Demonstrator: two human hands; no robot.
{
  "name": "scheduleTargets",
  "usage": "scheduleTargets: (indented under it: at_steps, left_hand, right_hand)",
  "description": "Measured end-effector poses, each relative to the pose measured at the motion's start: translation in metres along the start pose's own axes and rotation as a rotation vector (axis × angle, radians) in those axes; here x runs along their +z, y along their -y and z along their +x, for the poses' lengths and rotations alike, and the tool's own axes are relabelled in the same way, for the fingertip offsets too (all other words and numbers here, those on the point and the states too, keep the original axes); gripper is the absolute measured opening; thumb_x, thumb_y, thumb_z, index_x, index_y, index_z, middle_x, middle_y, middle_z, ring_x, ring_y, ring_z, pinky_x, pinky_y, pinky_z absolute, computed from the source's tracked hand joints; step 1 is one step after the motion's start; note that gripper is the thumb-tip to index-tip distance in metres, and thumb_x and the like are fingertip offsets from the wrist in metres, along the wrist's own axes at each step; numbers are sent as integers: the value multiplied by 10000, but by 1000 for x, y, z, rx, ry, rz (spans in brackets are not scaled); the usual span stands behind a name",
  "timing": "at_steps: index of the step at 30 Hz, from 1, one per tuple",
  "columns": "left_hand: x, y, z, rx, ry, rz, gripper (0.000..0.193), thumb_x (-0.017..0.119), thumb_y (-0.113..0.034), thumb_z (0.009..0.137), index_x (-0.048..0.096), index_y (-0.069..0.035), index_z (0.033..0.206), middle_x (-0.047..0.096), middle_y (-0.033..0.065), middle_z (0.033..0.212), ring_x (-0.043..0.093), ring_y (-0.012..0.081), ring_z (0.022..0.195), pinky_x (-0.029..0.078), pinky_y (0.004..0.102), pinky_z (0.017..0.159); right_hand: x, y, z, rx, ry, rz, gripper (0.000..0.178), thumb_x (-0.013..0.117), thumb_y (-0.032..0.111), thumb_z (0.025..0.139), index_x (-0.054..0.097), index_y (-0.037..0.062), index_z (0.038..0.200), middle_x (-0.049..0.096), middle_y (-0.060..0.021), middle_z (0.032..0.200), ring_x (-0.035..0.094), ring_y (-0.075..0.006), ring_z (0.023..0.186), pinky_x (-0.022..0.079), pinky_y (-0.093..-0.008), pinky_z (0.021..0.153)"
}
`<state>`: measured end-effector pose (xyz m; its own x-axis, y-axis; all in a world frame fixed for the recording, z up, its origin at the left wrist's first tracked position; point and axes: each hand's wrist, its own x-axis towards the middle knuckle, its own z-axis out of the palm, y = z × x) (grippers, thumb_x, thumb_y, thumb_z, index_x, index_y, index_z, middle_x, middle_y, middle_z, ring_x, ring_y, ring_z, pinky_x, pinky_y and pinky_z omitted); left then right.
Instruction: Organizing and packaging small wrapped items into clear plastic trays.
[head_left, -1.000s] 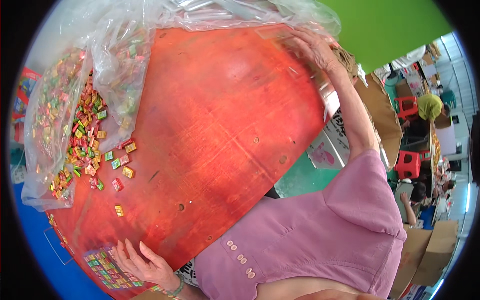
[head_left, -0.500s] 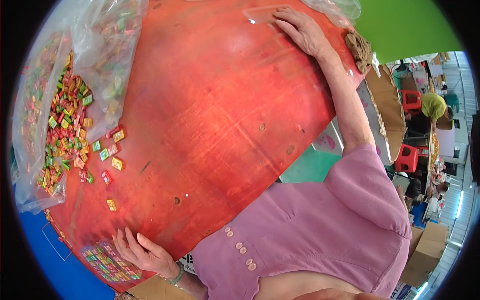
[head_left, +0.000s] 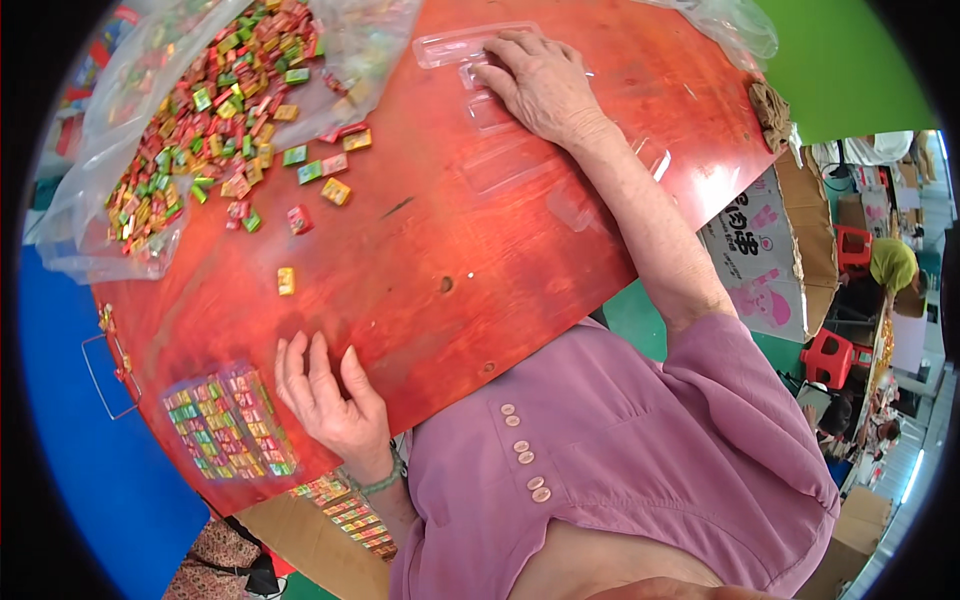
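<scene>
My right hand (head_left: 543, 85) lies palm down at the far side of the red table, fingers spread over clear plastic trays (head_left: 440, 50). The fingertips touch or hover over a small tray; which one I cannot tell. More clear trays (head_left: 510, 168) lie along my right forearm. My left hand (head_left: 335, 400), with a green bracelet at the wrist, is open and holds nothing. Its fingers point away from me, just right of a block of small wrapped candies (head_left: 228, 425) set in neat rows. A single yellow candy (head_left: 286, 281) lies beyond its fingertips.
A big clear plastic bag (head_left: 100, 215) at the far left spills a heap of red, green and yellow candies (head_left: 235, 120). A few loose candies (head_left: 336, 191) lie beside it. A brown cloth (head_left: 769, 115) sits at the right corner, near a cardboard box (head_left: 815, 240).
The whole view has shifted, so more of the candy heap shows. Several clear trays now lie spread around my right hand and forearm. My left hand stays open near the candy rows.
</scene>
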<state>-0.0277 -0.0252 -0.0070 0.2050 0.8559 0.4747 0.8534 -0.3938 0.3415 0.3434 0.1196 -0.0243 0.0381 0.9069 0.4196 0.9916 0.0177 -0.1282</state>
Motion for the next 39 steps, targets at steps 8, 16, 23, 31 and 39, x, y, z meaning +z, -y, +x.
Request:
scheduleTargets:
  at_steps: [8, 16, 23, 31, 39]
  left_hand:
    - [-4, 2, -1, -7, 8, -74, 322, 736, -120, 932, 690, 54, 1199, 626, 178, 1306, 557, 413, 1274, 473, 519, 1044]
    - [-3, -3, 9, -7, 64, -118, 328, 732, -77, 921, 668, 52, 1216, 605, 214, 1296, 556, 423, 1270, 481, 521, 1041]
    - [-3, -6, 47, -17, 93, 22, 386, 725, -51, 910, 619, 49, 1268, 569, 232, 1324, 566, 429, 1220, 496, 498, 1016]
    - [16, -1, 71, -49, 158, 209, 383, 633, -67, 953, 578, 88, 1299, 548, 292, 1362, 551, 437, 1240, 498, 486, 1037]
    - [26, -5, 69, 32, 180, 113, 406, 630, 52, 824, 620, 77, 1229, 609, 242, 1278, 558, 388, 1243, 513, 456, 1017]
  right_hand:
    - [-14, 16, 14, -25, 159, 67, 504, 524, 505, 1037, 644, 102, 1315, 615, -106, 1373, 573, -329, 1289, 377, -541, 1115]
    - [-47, -11, 24, -135, 187, 173, 425, 561, 387, 1055, 656, 61, 1311, 689, -156, 1272, 623, -337, 1223, 453, -452, 1054]
    - [-87, 42, 36, -61, 369, 518, 305, 627, 238, 1030, 695, 2, 1211, 704, -162, 1049, 696, -245, 959, 528, -355, 837]
    - [-20, 100, 56, -626, 223, 465, 225, 631, 145, 993, 692, 24, 1173, 693, -163, 1089, 674, -369, 940, 541, -432, 845]
    - [5, 116, 53, -708, 166, 155, 274, 666, 209, 958, 695, 81, 1199, 671, -110, 1121, 630, -328, 1140, 516, -461, 888]
